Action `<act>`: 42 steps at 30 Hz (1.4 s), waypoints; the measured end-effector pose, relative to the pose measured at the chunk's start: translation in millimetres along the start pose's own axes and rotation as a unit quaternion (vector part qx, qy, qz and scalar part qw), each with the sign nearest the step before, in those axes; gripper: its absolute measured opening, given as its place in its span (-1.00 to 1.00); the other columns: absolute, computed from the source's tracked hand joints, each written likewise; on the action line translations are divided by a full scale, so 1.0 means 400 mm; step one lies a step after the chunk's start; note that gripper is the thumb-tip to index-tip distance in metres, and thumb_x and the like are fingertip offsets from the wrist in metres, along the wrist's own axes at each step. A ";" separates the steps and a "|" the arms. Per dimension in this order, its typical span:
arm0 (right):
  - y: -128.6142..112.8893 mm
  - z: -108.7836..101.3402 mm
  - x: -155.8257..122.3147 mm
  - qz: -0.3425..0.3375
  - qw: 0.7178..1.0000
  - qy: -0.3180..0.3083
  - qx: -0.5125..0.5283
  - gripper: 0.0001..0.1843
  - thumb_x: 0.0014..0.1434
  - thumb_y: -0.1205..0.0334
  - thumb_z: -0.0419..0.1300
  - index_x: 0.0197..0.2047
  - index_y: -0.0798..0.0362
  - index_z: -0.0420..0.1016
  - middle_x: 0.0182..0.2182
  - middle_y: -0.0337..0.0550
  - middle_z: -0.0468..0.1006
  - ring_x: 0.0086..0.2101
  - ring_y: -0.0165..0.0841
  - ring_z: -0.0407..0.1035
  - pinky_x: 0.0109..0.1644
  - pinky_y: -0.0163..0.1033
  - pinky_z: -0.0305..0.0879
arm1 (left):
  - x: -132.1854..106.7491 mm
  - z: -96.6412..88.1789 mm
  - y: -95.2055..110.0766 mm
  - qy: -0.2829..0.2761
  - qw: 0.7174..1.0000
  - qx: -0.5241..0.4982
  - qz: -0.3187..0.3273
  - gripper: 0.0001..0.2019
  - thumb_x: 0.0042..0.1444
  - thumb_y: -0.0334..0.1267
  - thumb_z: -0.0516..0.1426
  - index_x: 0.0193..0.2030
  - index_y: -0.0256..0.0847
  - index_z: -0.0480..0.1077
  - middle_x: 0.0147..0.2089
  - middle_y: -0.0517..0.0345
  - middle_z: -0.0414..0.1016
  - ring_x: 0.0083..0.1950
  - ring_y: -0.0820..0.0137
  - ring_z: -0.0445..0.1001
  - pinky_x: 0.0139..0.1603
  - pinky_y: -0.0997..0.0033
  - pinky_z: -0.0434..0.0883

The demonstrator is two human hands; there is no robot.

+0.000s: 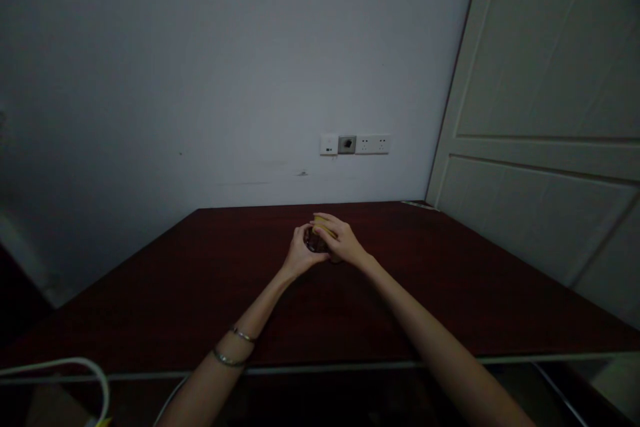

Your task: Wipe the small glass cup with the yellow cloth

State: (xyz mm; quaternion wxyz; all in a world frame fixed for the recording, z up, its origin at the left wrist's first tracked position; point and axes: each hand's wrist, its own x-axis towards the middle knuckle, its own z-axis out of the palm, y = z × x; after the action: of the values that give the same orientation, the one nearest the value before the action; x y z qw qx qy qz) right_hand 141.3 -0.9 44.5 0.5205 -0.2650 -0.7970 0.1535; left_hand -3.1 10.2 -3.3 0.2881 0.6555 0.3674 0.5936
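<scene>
Both my hands meet at the far middle of a dark red-brown table [200,293]. My left hand [299,255] curls round the side of a small dark object [316,243] with a yellowish top. My right hand [340,240] is closed over that yellowish top from above. The object is small and dim, and I cannot make out what it is. Two thin bracelets [235,345] sit on my left forearm.
A white wall rises behind the table, with a row of wall sockets [356,144] above the far edge. A white panelled door [545,140] stands at the right. A white cable [75,367] loops at the near left corner.
</scene>
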 end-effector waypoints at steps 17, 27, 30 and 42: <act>-0.007 0.011 -0.019 -0.007 0.997 0.014 0.076 -0.78 0.06 0.12 0.16 -0.19 -0.15 0.52 0.05 -0.21 0.37 0.10 -0.23 0.17 0.17 -0.02 0.07 | 0.001 0.011 0.037 -0.022 0.988 -0.097 -0.114 -0.39 -0.46 -0.38 0.33 -0.17 -0.30 0.21 -0.32 0.17 0.38 -0.35 0.47 0.38 -0.29 0.45 0.32; 0.040 0.045 0.002 0.070 0.980 0.089 0.165 -0.68 0.09 0.03 0.10 -0.18 -0.01 0.53 -0.02 -0.08 0.42 0.00 -0.26 0.29 0.11 -0.10 0.16 | 0.004 0.003 0.028 -0.018 0.986 -0.099 -0.132 -0.37 -0.46 -0.37 0.35 -0.15 -0.31 0.24 -0.31 0.12 0.40 -0.30 0.41 0.41 -0.24 0.40 0.35; 0.015 0.036 -0.013 0.011 0.990 0.046 0.130 -0.73 0.10 0.08 0.10 -0.17 -0.07 0.52 0.05 -0.14 0.35 0.07 -0.25 0.20 0.15 -0.07 0.10 | 0.007 0.003 0.018 -0.002 0.986 -0.114 -0.121 -0.43 -0.46 -0.36 0.34 -0.21 -0.32 0.26 -0.34 0.15 0.40 -0.31 0.42 0.41 -0.24 0.40 0.33; 0.043 0.039 -0.011 0.115 0.957 0.116 0.238 -0.65 0.07 0.02 0.12 -0.12 -0.01 0.50 -0.06 -0.11 0.47 -0.01 -0.22 0.30 0.12 -0.07 0.14 | -0.008 -0.006 0.070 -0.059 0.984 -0.129 -0.108 -0.47 -0.40 -0.32 0.33 -0.23 -0.30 0.24 -0.31 0.15 0.38 -0.29 0.44 0.39 -0.23 0.42 0.32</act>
State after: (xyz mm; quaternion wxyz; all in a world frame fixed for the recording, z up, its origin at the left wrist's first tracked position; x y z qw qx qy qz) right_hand 133.1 11.0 25.8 0.6362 -0.2389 -0.6359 0.3658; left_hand -1.6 -8.2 18.1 0.4535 0.6033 0.3390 0.5617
